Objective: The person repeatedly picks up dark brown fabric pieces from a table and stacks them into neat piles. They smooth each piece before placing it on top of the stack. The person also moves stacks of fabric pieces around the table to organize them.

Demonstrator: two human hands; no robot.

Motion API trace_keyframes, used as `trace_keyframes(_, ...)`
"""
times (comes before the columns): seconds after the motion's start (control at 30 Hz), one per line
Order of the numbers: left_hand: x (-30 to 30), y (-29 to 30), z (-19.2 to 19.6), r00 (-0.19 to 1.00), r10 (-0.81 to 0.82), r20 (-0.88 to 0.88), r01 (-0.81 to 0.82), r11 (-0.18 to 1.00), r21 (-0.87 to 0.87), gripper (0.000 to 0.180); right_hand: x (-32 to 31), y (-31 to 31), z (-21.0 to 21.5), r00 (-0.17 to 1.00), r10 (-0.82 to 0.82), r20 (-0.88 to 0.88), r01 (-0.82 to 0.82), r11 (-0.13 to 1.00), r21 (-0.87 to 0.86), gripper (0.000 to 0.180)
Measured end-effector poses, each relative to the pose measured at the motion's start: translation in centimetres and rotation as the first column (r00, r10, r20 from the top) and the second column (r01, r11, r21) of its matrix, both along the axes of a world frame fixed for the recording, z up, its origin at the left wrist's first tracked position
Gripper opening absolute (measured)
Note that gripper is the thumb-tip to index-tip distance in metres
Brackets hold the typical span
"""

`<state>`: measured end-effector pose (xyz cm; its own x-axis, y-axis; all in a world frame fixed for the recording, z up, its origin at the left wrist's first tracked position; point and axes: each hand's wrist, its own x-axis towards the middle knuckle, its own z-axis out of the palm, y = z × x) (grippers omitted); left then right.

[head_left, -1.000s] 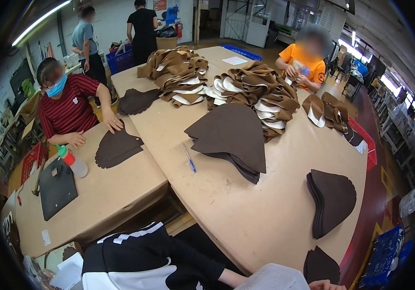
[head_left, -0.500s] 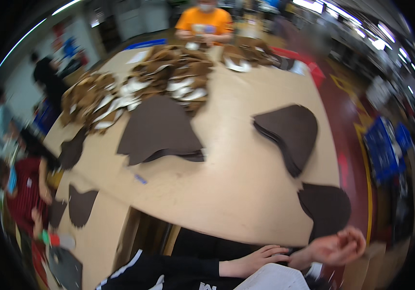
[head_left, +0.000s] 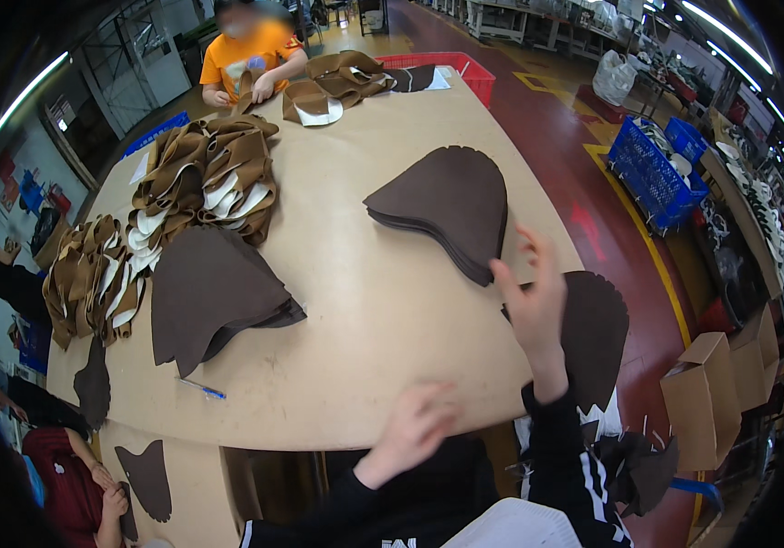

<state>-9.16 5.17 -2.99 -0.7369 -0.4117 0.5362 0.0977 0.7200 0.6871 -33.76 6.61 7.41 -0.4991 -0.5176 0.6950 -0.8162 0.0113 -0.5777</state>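
My right hand (head_left: 538, 297) is raised at the right side of the table, fingers apart and holding nothing. Its fingertips are close to a stack of dark brown cut pieces (head_left: 451, 196) with a rounded, notched end. Beneath and beside that wrist, more dark brown pieces (head_left: 598, 333) lie at the table's right edge. Over the near table edge hovers my left hand (head_left: 410, 434), blurred, its fingers loosely apart with nothing seen in them. A second dark brown stack (head_left: 214, 292), with uneven layers, sits left of the middle. Near its lower corner lies a blue pen (head_left: 200, 388).
Brown and white pieces (head_left: 200, 173) are heaped at the far left of the table (head_left: 355, 301). Across it, a person in an orange shirt (head_left: 250, 59) handles a brown piece. Another in dark red (head_left: 68, 484) sits lower left. Blue crates (head_left: 652, 173) and a cardboard box (head_left: 701, 393) stand right.
My view has turned to the right. My hands, together near the lower edge before, are now apart: the right has risen over the table toward the stack, the left has moved leftward.
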Motion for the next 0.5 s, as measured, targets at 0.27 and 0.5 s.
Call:
trace_keyframes(0.27,0.9,-3.0,-2.1,0.965,0.26,0.012,-0.176,0.618,0.766,0.011,-3.8,-7.4,-6.8,0.944,-0.089,-0.318,0.253,0.815,0.521,0.087)
trace_keyframes(0.5,0.4,-2.9,0.3,0.983,0.157,0.097,-0.184,0.839,0.511,0.007,-2.2,-7.9,-4.2,0.826,-0.119,-0.551,0.501,0.604,0.62,0.07)
